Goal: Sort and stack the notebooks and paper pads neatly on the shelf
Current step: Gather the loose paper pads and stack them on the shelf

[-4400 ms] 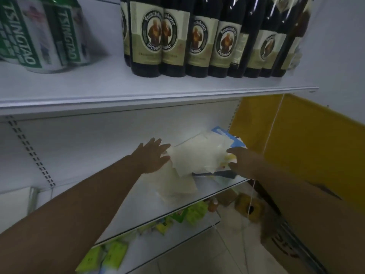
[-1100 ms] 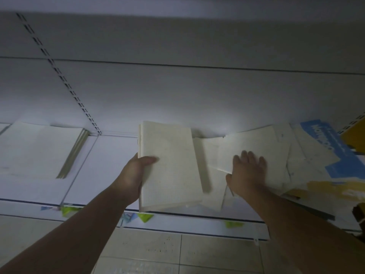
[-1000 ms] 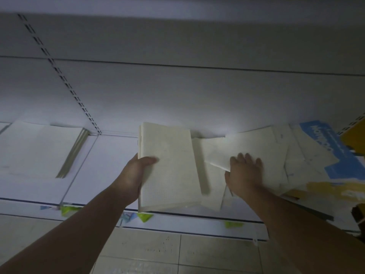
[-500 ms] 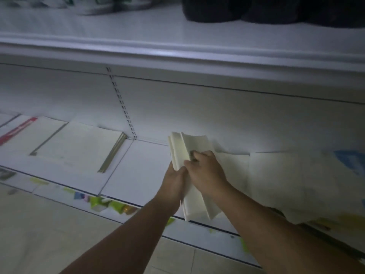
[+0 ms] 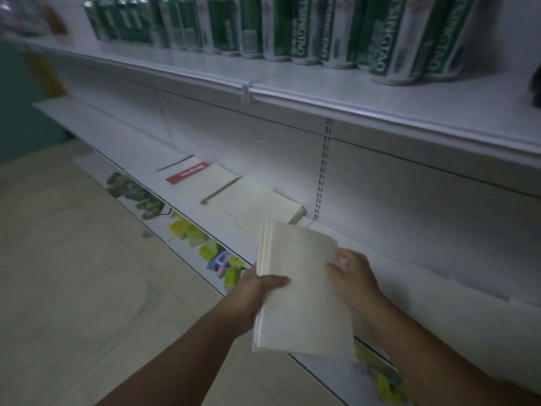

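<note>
Two grips: left hand [image 5: 257, 291] and right hand [image 5: 355, 278] clasp cream paper pad stack [image 5: 301, 303] over white shelf [image 5: 439, 291]'s front edge.

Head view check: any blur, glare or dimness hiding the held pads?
Head view: dim; motion blur smears the cans and far left; glare streaks the upper shelf edge; wide-angle bends that edge; paper pads in left hand and right hand show plainly.

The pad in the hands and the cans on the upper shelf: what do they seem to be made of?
Pad: paper, matt cream; thin layered sheet edges show along its left side. Cans: probably metal with glossy green and white print, though the blur leaves this open.
</note>
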A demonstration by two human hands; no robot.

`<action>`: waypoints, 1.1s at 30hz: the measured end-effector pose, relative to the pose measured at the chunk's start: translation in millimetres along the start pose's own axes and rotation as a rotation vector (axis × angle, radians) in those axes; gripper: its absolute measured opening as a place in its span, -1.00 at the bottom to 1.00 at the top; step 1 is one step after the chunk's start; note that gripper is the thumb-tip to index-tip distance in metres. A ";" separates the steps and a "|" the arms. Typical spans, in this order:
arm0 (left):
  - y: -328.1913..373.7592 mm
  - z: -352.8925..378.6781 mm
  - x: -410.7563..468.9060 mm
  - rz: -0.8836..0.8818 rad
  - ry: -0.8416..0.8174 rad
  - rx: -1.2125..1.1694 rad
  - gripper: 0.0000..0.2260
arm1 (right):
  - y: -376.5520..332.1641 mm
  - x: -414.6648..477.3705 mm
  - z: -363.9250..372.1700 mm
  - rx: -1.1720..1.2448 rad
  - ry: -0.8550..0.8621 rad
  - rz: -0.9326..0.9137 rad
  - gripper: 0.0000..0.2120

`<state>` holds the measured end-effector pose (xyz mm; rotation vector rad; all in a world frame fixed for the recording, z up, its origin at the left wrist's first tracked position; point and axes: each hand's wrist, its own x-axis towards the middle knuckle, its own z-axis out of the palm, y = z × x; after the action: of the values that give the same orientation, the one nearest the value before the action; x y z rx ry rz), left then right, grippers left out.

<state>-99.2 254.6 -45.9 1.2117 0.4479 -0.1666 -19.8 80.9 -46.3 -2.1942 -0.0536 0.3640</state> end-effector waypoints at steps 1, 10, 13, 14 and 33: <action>9.7 -19.2 -1.7 -0.017 0.004 -0.021 -0.50 | -8.0 -4.4 14.5 0.118 -0.094 0.067 -0.61; 79.6 -181.9 17.6 -0.151 -0.052 -0.049 -0.50 | -105.4 -7.4 153.2 0.663 -0.210 0.226 -0.73; 88.4 -207.1 30.1 -0.233 -0.115 -0.030 -0.45 | -119.2 -4.6 174.5 0.616 -0.147 0.209 -0.74; 90.1 -211.5 35.0 -0.255 -0.140 -0.018 -0.44 | -119.9 -1.7 179.5 0.590 -0.109 0.195 -0.73; 67.3 -223.0 212.0 -0.135 0.079 0.731 -0.60 | -86.8 155.4 227.5 0.744 0.280 0.480 -0.89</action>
<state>61.5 509.2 -138.3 1.9090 0.5602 -0.4245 73.3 336.4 -143.8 -1.4738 0.6674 0.2737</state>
